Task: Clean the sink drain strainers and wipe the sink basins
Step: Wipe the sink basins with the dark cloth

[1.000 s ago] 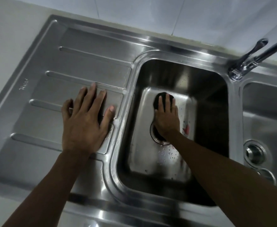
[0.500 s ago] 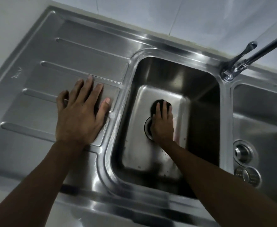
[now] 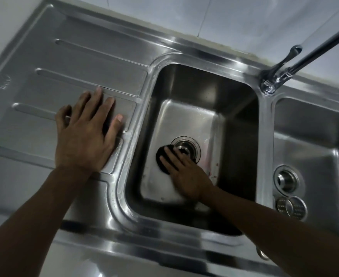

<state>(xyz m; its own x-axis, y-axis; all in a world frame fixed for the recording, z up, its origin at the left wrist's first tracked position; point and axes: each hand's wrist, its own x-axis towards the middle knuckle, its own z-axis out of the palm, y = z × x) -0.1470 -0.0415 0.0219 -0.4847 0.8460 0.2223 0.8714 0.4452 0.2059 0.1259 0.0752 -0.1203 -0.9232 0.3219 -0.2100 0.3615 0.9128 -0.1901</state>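
Steel double sink [image 3: 124,206] filled view. Right hand [image 3: 186,174] lay flat in left basin [image 3: 234,120], straight fingers pressing black scrub pad [image 3: 159,154] onto basin floor, pad touching drain strainer [image 3: 186,146] rim. Left hand [image 3: 84,134] rested palm down, fingers spread, gripping nothing, on ribbed drainboard [image 3: 84,56]. Right basin [image 3: 314,136] held loose strainer basket [image 3: 291,206] just beside fitted drain [image 3: 286,179]. Faucet [image 3: 268,84] stood behind divider.
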